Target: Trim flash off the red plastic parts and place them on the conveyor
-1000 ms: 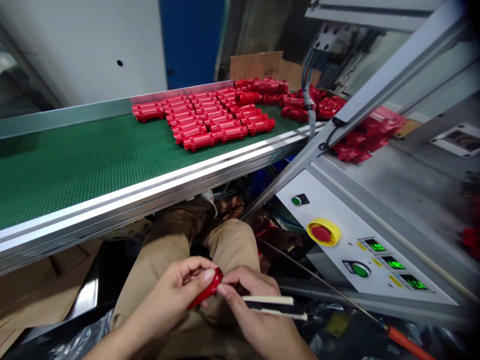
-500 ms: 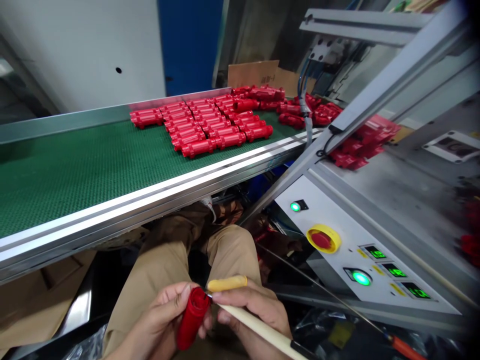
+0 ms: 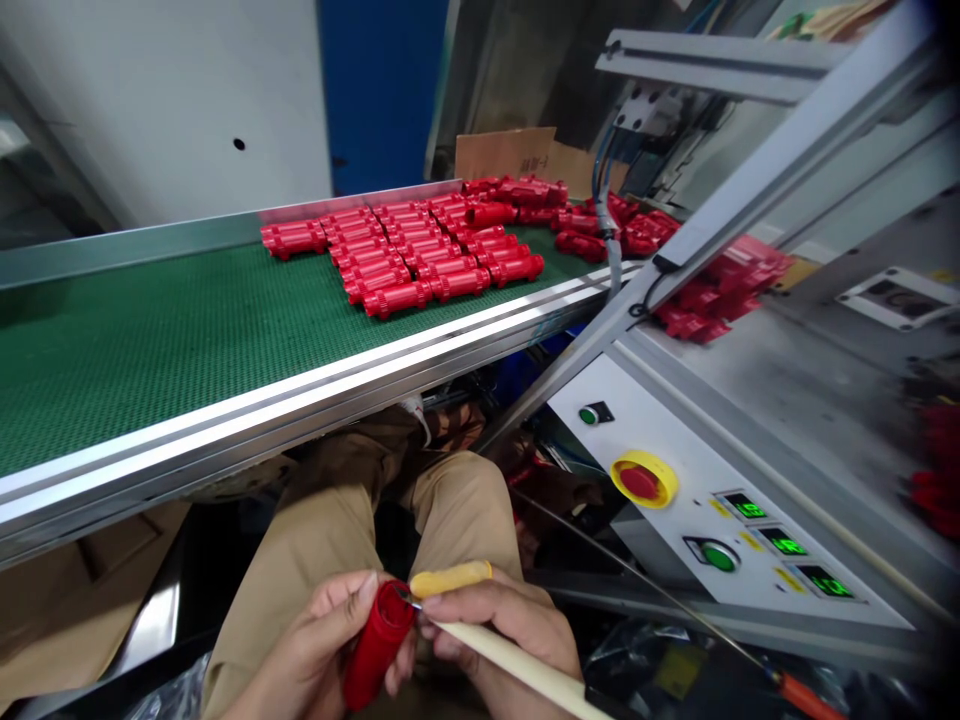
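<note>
My left hand (image 3: 322, 635) is wrapped round a red plastic tube (image 3: 375, 640), which leans to the right with its open end up, above my lap. My right hand (image 3: 517, 630) grips a knife (image 3: 502, 655) with a long cream handle and a short metal blade. The blade tip touches the rim of the tube's open end. A yellow finger cover (image 3: 451, 578) sits on a finger of my right hand. My right palm and the tube's lower end are partly hidden.
Ahead runs a green conveyor belt (image 3: 187, 340) with a metal edge; rows of red tubes (image 3: 420, 250) lie on it, heaped at the far end. On the right stands a machine frame with a control panel (image 3: 675, 510) and a red-yellow stop button (image 3: 643, 480). A thin rod with an orange handle (image 3: 806, 695) slants below.
The red tube has tipped slightly more, its lower end moving left. The knife blade shows more at the rim. The two green panel buttons have gone from lit to dim.
</note>
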A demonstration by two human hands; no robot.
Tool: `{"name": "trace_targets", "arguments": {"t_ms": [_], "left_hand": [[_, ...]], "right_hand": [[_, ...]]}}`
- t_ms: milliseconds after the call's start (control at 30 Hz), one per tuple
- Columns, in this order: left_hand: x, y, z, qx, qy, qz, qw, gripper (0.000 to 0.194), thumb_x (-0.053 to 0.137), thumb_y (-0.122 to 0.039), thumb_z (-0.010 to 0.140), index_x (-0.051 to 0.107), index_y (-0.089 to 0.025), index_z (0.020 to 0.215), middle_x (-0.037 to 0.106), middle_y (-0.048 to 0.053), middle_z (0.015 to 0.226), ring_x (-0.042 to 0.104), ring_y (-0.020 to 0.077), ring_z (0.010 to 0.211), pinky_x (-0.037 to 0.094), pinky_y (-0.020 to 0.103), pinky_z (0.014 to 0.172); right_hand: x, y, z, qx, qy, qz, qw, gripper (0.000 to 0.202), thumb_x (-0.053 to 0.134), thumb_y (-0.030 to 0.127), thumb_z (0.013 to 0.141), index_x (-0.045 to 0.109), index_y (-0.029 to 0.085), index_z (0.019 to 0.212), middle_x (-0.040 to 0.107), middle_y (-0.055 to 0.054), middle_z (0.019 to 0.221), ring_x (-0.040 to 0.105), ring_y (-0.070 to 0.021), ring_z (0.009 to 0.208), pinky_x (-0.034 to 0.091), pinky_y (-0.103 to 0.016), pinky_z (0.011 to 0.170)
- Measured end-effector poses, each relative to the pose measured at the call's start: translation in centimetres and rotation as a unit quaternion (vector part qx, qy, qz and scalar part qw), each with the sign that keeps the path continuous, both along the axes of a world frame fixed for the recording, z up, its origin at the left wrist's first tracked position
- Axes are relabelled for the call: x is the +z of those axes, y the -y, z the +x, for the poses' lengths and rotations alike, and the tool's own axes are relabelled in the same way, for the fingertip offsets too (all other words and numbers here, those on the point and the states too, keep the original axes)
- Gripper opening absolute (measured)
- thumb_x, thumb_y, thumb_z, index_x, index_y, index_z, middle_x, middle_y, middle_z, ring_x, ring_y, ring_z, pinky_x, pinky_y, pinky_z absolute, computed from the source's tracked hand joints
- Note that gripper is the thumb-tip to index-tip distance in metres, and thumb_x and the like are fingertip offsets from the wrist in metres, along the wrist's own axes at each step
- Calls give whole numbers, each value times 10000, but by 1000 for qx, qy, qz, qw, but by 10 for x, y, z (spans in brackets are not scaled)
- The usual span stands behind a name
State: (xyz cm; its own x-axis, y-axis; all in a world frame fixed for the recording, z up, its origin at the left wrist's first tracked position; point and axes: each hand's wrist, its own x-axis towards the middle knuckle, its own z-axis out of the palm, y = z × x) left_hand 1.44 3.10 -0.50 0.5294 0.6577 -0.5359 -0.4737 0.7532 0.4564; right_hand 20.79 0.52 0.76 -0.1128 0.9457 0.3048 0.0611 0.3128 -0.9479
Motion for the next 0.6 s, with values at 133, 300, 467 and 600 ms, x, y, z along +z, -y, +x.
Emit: {"name": "trace_targets", "arguments": {"t_ms": [133, 300, 467, 600], "left_hand": [[2, 3, 1, 31, -13, 7, 999, 384, 865, -516, 778, 793, -140, 749, 756, 89, 618, 624, 151, 552, 461, 231, 593], [0, 6, 0, 77, -52, 30, 995, 335, 890, -477, 758, 830, -195, 927, 788, 73, 778, 676, 191, 696, 524, 289, 733], [1, 8, 1, 119, -91, 85, 985, 322, 906, -431, 738, 803, -240, 976, 760, 52, 924, 672, 214, 875, 519, 286, 805], [4, 8, 2, 135, -110, 109, 979, 297, 951, -345, 681, 798, -250, 917, 761, 55, 986, 676, 230, 940, 521, 306, 869]], "right_hand": [[1, 6, -8, -59, 31, 1, 998, 176, 806, 197, 918, 832, 270, 1077, 836, -52, 900, 810, -198, 792, 670, -259, 758], [2, 15, -19, -130, 53, -5, 990, 140, 784, 244, 938, 820, 292, 1064, 825, -42, 908, 802, -190, 773, 667, -240, 733], [4, 24, -23, -152, 104, -2, 983, 257, 738, 138, 929, 791, 300, 1122, 811, -51, 1011, 791, -208, 862, 656, -256, 782], [4, 29, -31, -175, 118, -10, 977, 270, 693, 119, 947, 757, 306, 1131, 784, -59, 1039, 777, -214, 881, 639, -259, 753]]}}
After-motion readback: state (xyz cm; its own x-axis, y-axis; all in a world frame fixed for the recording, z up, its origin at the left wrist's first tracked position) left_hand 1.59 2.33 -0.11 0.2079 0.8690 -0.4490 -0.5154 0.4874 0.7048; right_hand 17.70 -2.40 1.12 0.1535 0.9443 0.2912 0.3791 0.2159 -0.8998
